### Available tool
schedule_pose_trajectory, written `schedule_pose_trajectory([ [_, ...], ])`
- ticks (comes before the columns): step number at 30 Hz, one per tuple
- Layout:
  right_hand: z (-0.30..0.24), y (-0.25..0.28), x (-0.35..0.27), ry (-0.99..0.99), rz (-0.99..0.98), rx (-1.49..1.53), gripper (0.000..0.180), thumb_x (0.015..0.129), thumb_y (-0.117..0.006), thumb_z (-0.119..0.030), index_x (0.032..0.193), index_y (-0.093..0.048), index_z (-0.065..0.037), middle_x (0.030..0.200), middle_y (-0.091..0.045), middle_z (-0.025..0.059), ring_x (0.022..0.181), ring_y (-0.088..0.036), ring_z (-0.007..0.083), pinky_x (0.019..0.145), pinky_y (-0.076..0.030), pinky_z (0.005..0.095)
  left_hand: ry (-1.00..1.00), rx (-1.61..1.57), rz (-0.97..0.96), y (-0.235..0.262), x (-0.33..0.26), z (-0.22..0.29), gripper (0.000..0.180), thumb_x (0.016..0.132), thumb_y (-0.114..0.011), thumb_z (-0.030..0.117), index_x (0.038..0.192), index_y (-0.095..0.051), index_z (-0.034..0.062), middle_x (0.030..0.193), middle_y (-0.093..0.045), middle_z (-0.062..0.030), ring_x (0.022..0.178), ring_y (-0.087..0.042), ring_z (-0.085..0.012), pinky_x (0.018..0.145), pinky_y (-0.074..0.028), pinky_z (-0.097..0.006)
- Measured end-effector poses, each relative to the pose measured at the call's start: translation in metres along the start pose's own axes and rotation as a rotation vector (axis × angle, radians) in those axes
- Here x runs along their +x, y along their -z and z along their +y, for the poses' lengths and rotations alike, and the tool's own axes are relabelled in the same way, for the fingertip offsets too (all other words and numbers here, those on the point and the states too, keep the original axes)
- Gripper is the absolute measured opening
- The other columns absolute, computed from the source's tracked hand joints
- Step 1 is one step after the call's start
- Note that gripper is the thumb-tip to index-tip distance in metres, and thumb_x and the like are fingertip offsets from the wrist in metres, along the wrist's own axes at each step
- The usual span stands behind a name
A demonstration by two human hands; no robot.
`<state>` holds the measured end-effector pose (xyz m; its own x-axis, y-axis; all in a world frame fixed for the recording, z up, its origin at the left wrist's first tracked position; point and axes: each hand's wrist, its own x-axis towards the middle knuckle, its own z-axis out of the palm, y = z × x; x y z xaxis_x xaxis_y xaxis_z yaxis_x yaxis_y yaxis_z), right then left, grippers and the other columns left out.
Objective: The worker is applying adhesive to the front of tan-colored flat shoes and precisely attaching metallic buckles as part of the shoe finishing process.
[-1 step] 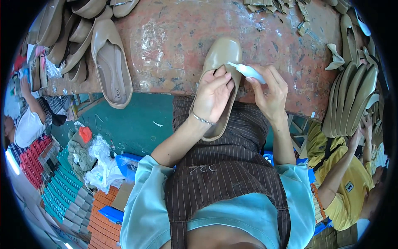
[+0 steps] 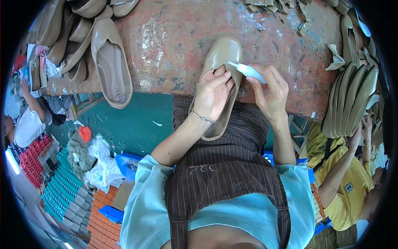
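A tan slip-on shoe [image 2: 224, 52] lies toe-away over the near edge of the worktable, its heel hanging toward my apron. My left hand [image 2: 213, 93] reaches into the shoe's opening and grips it at the throat, fingers curled under the upper and partly hidden. Between the thumb and fingers of my right hand [image 2: 269, 87] is a small white glue bottle [image 2: 253, 73] with a thin nozzle. Its tip points left and meets or nearly meets the upper just beyond the throat edge; I cannot tell whether it touches.
The worn reddish worktable [image 2: 166, 45] carries piled tan shoes [image 2: 74, 37] at left, with one shoe [image 2: 110, 62] over its edge. Small tan strips [image 2: 273, 6] lie at the back. At right, a person in yellow [image 2: 348, 182] holds a stack of shoes [image 2: 352, 99]. Another person [image 2: 29, 128] is at far left.
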<state>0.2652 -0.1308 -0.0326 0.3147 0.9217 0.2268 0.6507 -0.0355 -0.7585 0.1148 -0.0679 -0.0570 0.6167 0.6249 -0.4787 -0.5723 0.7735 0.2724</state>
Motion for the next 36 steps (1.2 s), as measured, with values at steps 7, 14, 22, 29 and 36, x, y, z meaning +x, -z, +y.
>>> schedule_pose_trajectory([
  [7,-0.001,0.000,0.010,0.045,-0.016,-0.057,0.017,0.079,-0.070,-0.011,0.093,-0.066,-0.004,0.076,-0.060,0.0094,0.064,-0.059,0.0249,0.054,-0.047,0.0331,-0.024,0.011,0.048,-0.003,0.001,-0.003,0.022,0.087,-0.051,-0.008,0.107,-0.053,-0.0013,0.112,-0.059,-0.0080,0.107,-0.056,-0.0171,0.095,-0.044,-0.031],
  [14,0.000,-0.002,0.013,0.056,-0.048,-0.117,0.015,0.079,-0.069,-0.013,0.091,-0.065,-0.004,0.073,-0.058,0.0095,0.063,-0.059,0.0257,0.054,-0.047,0.0340,-0.047,0.021,0.023,-0.006,0.000,-0.004,0.023,0.087,-0.049,-0.007,0.110,-0.053,-0.0041,0.117,-0.058,-0.0095,0.106,-0.057,-0.0169,0.097,-0.043,-0.031],
  [22,-0.005,-0.001,0.018,0.067,-0.073,-0.186,0.014,0.077,-0.069,-0.011,0.088,-0.064,-0.005,0.074,-0.057,0.0091,0.063,-0.059,0.0273,0.054,-0.047,0.0354,-0.059,0.008,0.009,-0.003,0.000,-0.006,0.023,0.087,-0.048,-0.008,0.109,-0.053,-0.0048,0.117,-0.058,-0.0101,0.106,-0.056,-0.0171,0.098,-0.043,-0.032],
  [29,-0.011,0.001,0.021,0.075,-0.103,-0.233,0.014,0.076,-0.070,-0.012,0.087,-0.063,-0.006,0.073,-0.056,0.0085,0.063,-0.058,0.0274,0.053,-0.046,0.0354,-0.067,0.016,0.027,-0.004,0.000,-0.006,0.025,0.087,-0.047,-0.009,0.111,-0.051,-0.0048,0.117,-0.057,-0.0113,0.108,-0.056,-0.0188,0.099,-0.042,-0.034],
  [36,-0.009,0.010,0.019,0.056,-0.108,-0.241,0.014,0.076,-0.070,-0.012,0.088,-0.063,-0.006,0.072,-0.057,0.0085,0.062,-0.057,0.0287,0.055,-0.046,0.0364,-0.050,0.016,0.041,0.004,0.000,-0.007,0.022,0.086,-0.050,-0.009,0.106,-0.053,0.0001,0.114,-0.059,-0.0082,0.105,-0.057,-0.0176,0.096,-0.044,-0.032],
])
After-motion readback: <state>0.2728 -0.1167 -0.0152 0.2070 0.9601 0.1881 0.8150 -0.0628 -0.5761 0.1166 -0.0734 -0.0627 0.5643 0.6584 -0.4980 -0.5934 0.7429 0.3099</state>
